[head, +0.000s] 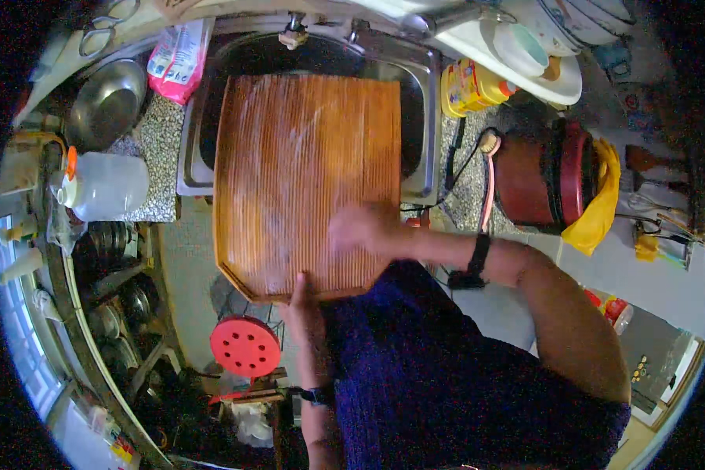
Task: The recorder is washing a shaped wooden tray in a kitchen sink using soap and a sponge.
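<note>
A ribbed wooden board (305,147) with a raised rim and cut lower corners spans the front of a stainless steel sink (430,129), tilted over its edge. Whitish smears mark its ribs. My left hand (302,299) grips the board's near edge, thumb on top and the fingers hidden beneath. Over the lower right of the ribs lies my right hand (358,226), blurred, its fingers bent against the surface; whether it holds anything I cannot tell. A long-handled brush (489,176) rests on the speckled counter right of the sink.
Left of the sink are a metal wok (108,106), a pink-and-white packet (179,61) and a translucent plastic jug (108,185). A yellow bottle (470,88), a dark red appliance (534,173) and stacked bowls stand on the right. A red round stool (245,346) is below left.
</note>
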`<action>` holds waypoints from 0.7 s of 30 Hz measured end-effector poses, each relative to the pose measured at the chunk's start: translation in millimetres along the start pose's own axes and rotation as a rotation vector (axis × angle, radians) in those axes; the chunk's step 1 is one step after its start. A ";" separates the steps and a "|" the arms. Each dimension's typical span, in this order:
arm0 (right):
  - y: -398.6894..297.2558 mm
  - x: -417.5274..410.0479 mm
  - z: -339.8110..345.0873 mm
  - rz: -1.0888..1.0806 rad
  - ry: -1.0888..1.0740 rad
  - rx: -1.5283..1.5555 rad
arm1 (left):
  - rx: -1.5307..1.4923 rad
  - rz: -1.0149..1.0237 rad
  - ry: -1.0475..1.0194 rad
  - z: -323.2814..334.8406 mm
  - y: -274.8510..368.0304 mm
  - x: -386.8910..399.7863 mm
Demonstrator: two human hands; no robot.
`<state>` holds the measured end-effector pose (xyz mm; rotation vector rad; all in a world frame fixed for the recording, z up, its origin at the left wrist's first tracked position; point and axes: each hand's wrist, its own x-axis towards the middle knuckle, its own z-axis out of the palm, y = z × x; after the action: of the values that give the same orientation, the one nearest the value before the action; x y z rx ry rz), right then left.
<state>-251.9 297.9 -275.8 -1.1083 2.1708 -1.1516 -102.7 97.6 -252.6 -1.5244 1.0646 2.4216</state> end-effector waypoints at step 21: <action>18.0 43.1 -35.0 -0.097 0.380 -0.414 | -0.213 0.315 -0.168 -65.3 59.6 21.9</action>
<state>-308.8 285.5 -271.9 -1.2523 2.7703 -1.0463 -88.8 7.7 -257.3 -1.2538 1.1164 2.8996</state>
